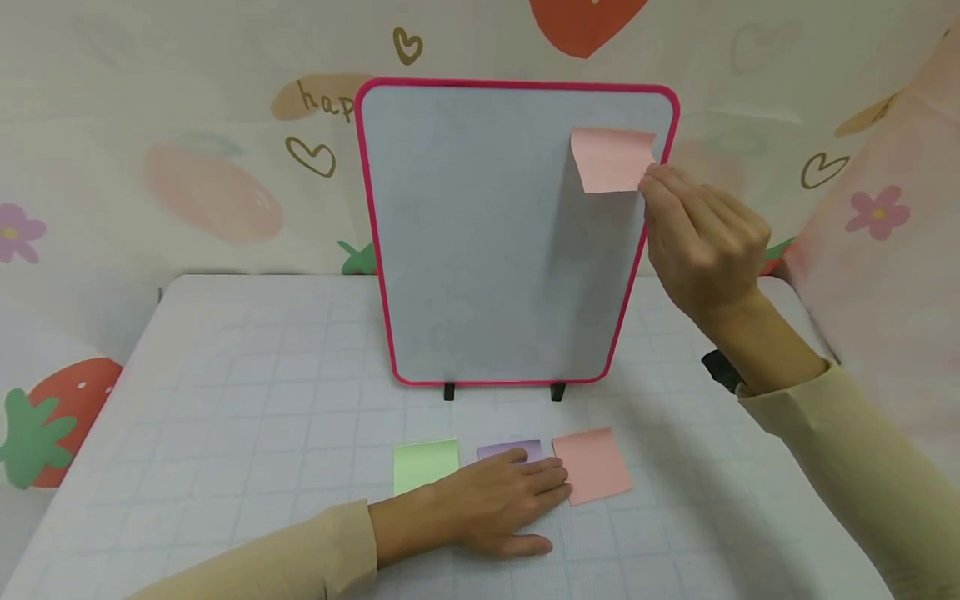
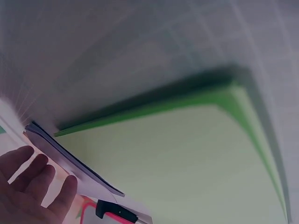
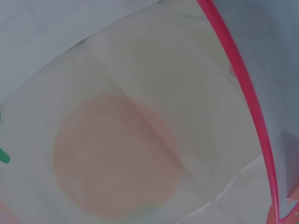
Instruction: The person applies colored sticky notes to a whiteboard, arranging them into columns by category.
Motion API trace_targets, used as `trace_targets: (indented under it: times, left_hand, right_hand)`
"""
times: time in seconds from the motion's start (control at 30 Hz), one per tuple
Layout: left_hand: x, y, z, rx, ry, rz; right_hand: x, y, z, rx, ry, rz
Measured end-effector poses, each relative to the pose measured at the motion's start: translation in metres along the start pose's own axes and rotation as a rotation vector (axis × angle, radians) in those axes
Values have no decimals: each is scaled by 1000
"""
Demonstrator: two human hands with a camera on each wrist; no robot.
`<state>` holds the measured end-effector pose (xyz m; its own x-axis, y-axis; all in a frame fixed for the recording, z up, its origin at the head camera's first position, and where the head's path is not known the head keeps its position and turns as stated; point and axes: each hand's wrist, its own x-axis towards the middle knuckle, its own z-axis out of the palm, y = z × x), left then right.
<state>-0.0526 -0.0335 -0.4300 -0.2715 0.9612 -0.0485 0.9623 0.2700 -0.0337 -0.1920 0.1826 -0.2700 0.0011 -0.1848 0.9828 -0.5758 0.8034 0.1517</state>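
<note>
Looks like a homely desk corner, exact building unclear: enclosed by a cream wall covering (image 1: 187,92) printed with red cartoon strawberries (image 1: 88,404), furnished with a white grid-patterned table (image 1: 240,408), a rounded pink-framed whiteboard (image 1: 472,242) and square pastel paper sticky notes (image 1: 592,467).

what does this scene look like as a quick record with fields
right hand: pinches pink sheet at its lower right corner
pink sheet: at upper right of whiteboard; whether stuck, unclear
on table, left to right: green pad, purple pad, pink note
left hand: palm down, partly covering purple pad, fingertips at pink note's left edge
whiteboard: pink frame, black feet
</note>
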Motion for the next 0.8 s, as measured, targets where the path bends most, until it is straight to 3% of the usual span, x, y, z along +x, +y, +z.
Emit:
trace_targets:
  times: [0.17,0.33,0.47,0.67,0.8]
  left_hand:
    - [0,-4,-2,40,38,-4]
    - [2,-19,-22,39,134,-48]
    - [4,-42,-51,25,328,-81]
    - [8,-79,-99,79,722,-167]
    - [11,-98,-130,103,894,-234]
  right_hand:
    - [0,0,1,8,2,3]
    - [-1,0,1,9,-1,-7]
    - [-1,1,1,7,-15,-21]
    - [-3,1,1,-5,-18,-34]
    - [-5,1,2,-10,-25,-42]
